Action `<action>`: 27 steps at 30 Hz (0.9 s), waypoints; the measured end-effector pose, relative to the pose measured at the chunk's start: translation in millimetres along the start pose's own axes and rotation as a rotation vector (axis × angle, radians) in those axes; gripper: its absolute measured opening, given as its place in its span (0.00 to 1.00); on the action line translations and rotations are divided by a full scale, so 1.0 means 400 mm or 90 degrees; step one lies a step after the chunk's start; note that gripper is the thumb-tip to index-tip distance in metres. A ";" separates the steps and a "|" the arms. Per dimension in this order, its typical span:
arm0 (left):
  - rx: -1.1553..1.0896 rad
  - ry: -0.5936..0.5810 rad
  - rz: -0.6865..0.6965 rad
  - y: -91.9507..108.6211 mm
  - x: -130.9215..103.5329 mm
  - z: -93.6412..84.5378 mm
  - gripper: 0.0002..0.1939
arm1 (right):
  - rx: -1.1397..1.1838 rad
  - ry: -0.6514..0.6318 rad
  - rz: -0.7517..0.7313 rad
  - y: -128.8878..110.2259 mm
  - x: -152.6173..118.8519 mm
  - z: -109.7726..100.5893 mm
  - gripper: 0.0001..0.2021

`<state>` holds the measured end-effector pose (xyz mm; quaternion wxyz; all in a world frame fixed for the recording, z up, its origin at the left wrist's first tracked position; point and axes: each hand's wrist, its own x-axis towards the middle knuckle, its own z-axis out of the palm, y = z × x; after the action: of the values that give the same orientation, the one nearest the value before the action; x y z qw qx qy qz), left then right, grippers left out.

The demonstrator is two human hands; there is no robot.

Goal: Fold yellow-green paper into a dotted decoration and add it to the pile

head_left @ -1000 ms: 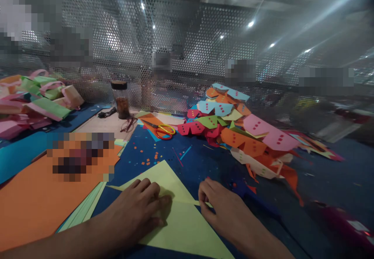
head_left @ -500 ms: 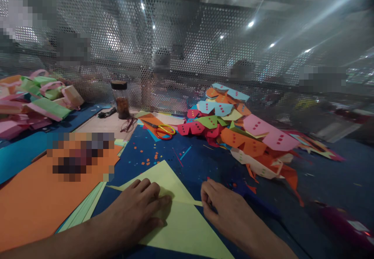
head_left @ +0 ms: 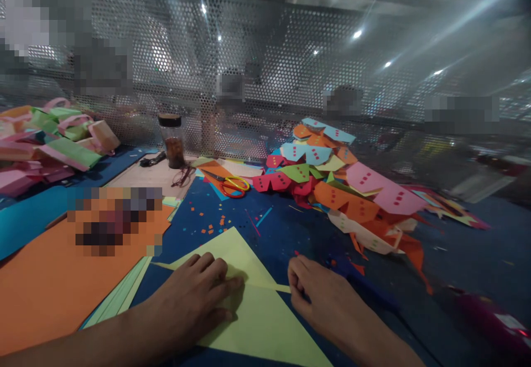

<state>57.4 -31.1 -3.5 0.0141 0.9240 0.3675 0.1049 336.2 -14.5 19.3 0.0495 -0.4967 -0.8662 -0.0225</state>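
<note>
A pale yellow-green paper sheet, folded to a peak at the top, lies on the blue table in front of me. My left hand rests on its left part, fingers bent and a little apart, pressing the paper down. A narrow strip of the same colour sticks out past the sheet's right edge. My right hand is closed at the outer end of that strip, with its fingertips curled in. Whatever lies under the left palm is hidden.
Orange sheets over pale green ones lie left. Scissors, a lidded jar and paper scraps are beyond. Folded paper shapes pile up right, a purple object nearer. Paper loops lie far left, before a perforated metal screen.
My right hand has shifted very slightly to the right along with the strip's end. The left hand and the sheet look the same.
</note>
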 end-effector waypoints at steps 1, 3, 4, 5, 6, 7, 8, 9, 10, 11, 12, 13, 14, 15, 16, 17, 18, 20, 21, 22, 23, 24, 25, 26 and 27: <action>0.003 0.001 0.003 -0.001 0.000 0.000 0.26 | 0.002 -0.002 0.003 0.000 0.000 -0.001 0.11; 0.009 0.003 0.005 -0.002 0.000 0.001 0.26 | 0.005 -0.006 0.009 0.000 -0.001 -0.003 0.11; 0.012 0.005 0.007 -0.003 0.000 0.001 0.26 | 0.003 -0.007 0.011 0.000 -0.001 -0.004 0.11; 0.012 0.008 0.008 -0.003 0.000 0.001 0.26 | 0.000 -0.007 0.012 0.000 -0.001 -0.005 0.12; 0.013 0.010 0.009 -0.003 0.000 0.000 0.26 | -0.003 -0.007 0.012 0.000 -0.001 -0.006 0.12; 0.012 0.012 0.009 -0.003 0.000 0.000 0.26 | -0.005 -0.005 0.011 0.000 -0.001 -0.007 0.12; 0.012 0.013 0.006 -0.002 0.000 -0.001 0.26 | -0.006 -0.002 0.009 0.000 -0.001 -0.008 0.12; 0.010 0.011 0.004 -0.001 0.000 -0.002 0.26 | -0.006 0.000 0.006 0.001 -0.001 -0.009 0.12; 0.007 0.006 -0.001 0.000 0.000 -0.004 0.27 | -0.006 0.004 0.003 0.001 0.000 -0.009 0.12; 0.003 0.001 -0.005 0.001 0.001 -0.005 0.27 | -0.004 0.008 0.000 0.002 0.000 -0.010 0.12; 0.001 -0.003 -0.006 0.002 0.001 -0.007 0.27 | -0.002 0.013 -0.003 0.002 0.000 -0.010 0.12; 0.000 -0.008 -0.006 0.003 0.002 -0.008 0.27 | 0.000 0.018 -0.005 0.002 0.000 -0.010 0.12; 0.000 -0.013 -0.005 0.004 0.002 -0.010 0.27 | 0.001 0.023 -0.008 0.003 0.000 -0.009 0.11; 0.003 -0.015 -0.003 0.004 0.003 -0.011 0.26 | 0.000 0.029 -0.010 0.003 0.000 -0.008 0.11; 0.006 -0.016 -0.003 0.005 0.003 -0.011 0.26 | -0.002 0.035 -0.014 0.003 0.000 -0.007 0.11; 0.008 -0.015 -0.004 0.005 0.003 -0.011 0.26 | -0.004 0.038 -0.016 0.003 -0.001 -0.006 0.11; 0.009 -0.016 -0.006 0.005 0.003 -0.011 0.26 | -0.007 0.041 -0.018 0.004 -0.001 -0.005 0.11; 0.006 -0.017 -0.009 0.004 0.002 -0.010 0.26 | -0.007 0.039 -0.015 0.004 -0.002 -0.004 0.11; 0.004 -0.017 -0.008 0.004 0.002 -0.009 0.26 | -0.004 0.036 -0.012 0.004 -0.002 -0.004 0.11; 0.003 -0.017 -0.008 0.003 0.002 -0.008 0.26 | -0.001 0.033 -0.010 0.004 -0.002 -0.004 0.11; 0.000 -0.016 -0.006 0.003 0.001 -0.007 0.26 | 0.001 0.030 -0.009 0.004 -0.002 -0.005 0.12; -0.001 -0.012 -0.005 0.003 0.001 -0.006 0.26 | 0.000 0.028 -0.010 0.004 -0.002 -0.005 0.11; -0.004 -0.008 -0.003 0.002 0.001 -0.005 0.26 | -0.002 0.028 -0.011 0.004 -0.002 -0.006 0.11; -0.006 -0.004 -0.001 0.002 0.002 -0.005 0.26 | -0.006 0.030 -0.012 0.003 -0.002 -0.006 0.11; -0.008 -0.001 0.000 0.002 0.002 -0.005 0.26 | -0.008 0.033 -0.012 0.003 -0.002 -0.006 0.11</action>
<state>58.0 -31.2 -1.5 0.0203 0.9239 0.3668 0.1066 337.8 -14.7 21.8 0.0683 -0.4878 -0.8693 -0.0416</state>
